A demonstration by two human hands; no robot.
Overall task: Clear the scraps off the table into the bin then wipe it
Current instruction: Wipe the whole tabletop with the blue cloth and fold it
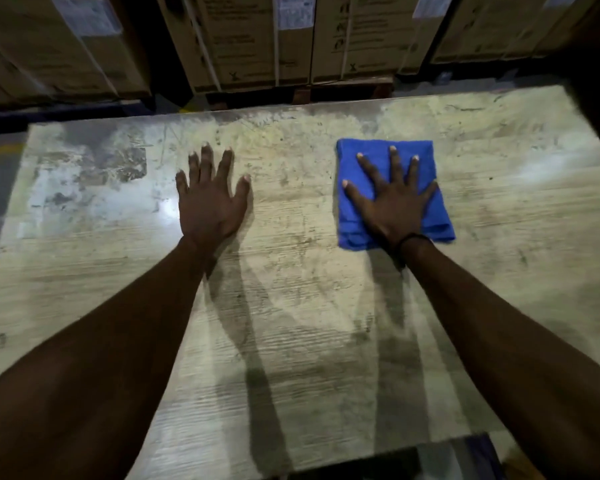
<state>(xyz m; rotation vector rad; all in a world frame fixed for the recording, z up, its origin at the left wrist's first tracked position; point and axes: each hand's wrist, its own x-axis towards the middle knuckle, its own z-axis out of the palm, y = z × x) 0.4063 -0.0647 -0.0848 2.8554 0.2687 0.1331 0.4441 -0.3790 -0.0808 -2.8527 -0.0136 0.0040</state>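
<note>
The worn, pale wood-grain table [291, 306] fills most of the view, its surface scratched and blotched with grey patches toward the left side and glare spots near the left and right edges. The left hand [210, 199] lies flat on the bare tabletop left of centre, palm down, fingers straight and only slightly spread, holding nothing. Well apart from it, right of centre, the folded blue terry cloth [433, 216] lies on the table as a rough rectangle, its layered edges showing along the near side and its far corners a little rumpled. The right hand [392, 202] presses down on the middle of the cloth with its palm, fingers straight and splayed wide; a thin dark band circles the wrist. Behind the table's far edge stand stacked brown cardboard boxes [253, 43] with white labels and strapping.
</note>
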